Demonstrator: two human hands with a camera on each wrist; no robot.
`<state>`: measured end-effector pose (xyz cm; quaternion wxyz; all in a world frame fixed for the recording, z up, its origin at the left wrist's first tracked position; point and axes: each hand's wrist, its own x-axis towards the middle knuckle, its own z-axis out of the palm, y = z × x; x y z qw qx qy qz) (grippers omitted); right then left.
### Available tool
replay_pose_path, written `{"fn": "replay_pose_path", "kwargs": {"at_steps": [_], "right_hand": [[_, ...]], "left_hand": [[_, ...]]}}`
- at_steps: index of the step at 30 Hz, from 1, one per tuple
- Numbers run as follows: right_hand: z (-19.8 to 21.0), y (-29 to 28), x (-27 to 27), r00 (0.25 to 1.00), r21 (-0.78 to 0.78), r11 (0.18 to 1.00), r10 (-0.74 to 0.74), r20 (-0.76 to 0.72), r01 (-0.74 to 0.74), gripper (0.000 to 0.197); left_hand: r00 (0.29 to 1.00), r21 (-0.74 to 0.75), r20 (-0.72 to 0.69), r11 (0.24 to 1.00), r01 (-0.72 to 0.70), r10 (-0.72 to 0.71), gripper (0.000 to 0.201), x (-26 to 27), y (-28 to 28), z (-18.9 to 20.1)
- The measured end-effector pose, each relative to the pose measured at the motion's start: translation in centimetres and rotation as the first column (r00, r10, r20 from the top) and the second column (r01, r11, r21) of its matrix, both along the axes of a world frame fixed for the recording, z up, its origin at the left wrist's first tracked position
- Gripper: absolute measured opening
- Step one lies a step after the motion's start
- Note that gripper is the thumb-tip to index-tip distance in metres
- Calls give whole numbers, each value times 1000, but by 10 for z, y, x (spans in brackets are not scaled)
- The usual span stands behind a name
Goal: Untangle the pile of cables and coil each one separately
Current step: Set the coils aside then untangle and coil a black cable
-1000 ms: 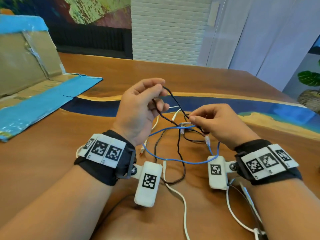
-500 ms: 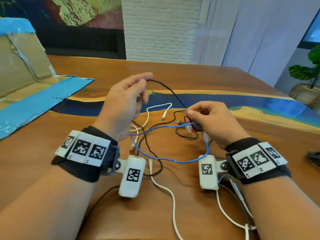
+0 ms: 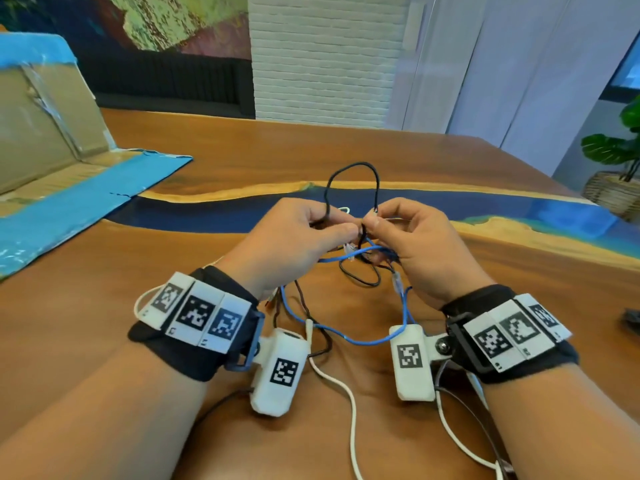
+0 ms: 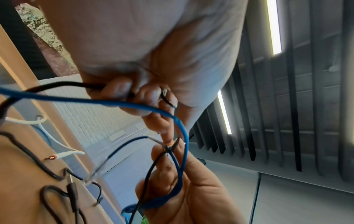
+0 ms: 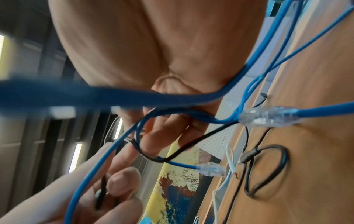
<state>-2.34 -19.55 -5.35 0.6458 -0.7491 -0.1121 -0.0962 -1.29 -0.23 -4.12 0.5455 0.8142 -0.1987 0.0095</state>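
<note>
A thin black cable [image 3: 349, 168] stands up in a loop above both hands. My left hand [image 3: 298, 233] pinches one side of that loop, and my right hand [image 3: 408, 237] pinches the other side, thumb tips almost touching. A blue network cable [image 3: 367, 339] with clear plugs hangs from under the hands and sags toward the wrists; in the left wrist view the blue cable [image 4: 134, 104] crosses the fingers, and in the right wrist view a clear plug [image 5: 268, 116] hangs beside the palm. A white cable [image 3: 346, 393] and more black cable [image 3: 360, 278] lie tangled on the wooden table [image 3: 104, 289].
A flattened cardboard box with blue tape [image 3: 62, 161] lies at the left of the table. A blue resin strip [image 3: 485, 209] runs across the tabletop behind the hands. A potted plant [image 3: 616, 157] stands at the far right. A small dark object [image 3: 632, 318] sits at the right edge.
My left hand has come down and right to meet my right hand, so the black cable that stretched between them now bows up in a tall loop. The right hand stayed roughly in place.
</note>
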Motion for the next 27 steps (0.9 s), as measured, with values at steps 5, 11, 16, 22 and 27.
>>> {"fn": "replay_pose_path", "kwargs": {"at_steps": [5, 11, 16, 22, 27], "right_hand": [[-2, 6, -2, 998, 49, 997, 66, -3, -66, 4], [1, 1, -7, 982, 63, 983, 177, -67, -173, 49], [2, 1, -6, 985, 52, 987, 154, -83, -150, 65], [4, 3, -8, 986, 69, 986, 157, -63, -153, 74], [8, 1, -10, 998, -59, 996, 63, -22, -65, 81]], "left_hand": [[999, -112, -48, 994, 4, -9, 16, 1, -1, -5], [996, -146, -68, 987, -67, 57, 19, 4, -1, -9], [991, -127, -105, 988, -92, 79, 16, 8, -2, -12], [964, -167, -264, 986, -9, -36, 21, 9, 2, -12], [981, -176, -192, 984, -17, -17, 26, 5, 1, -9]]}}
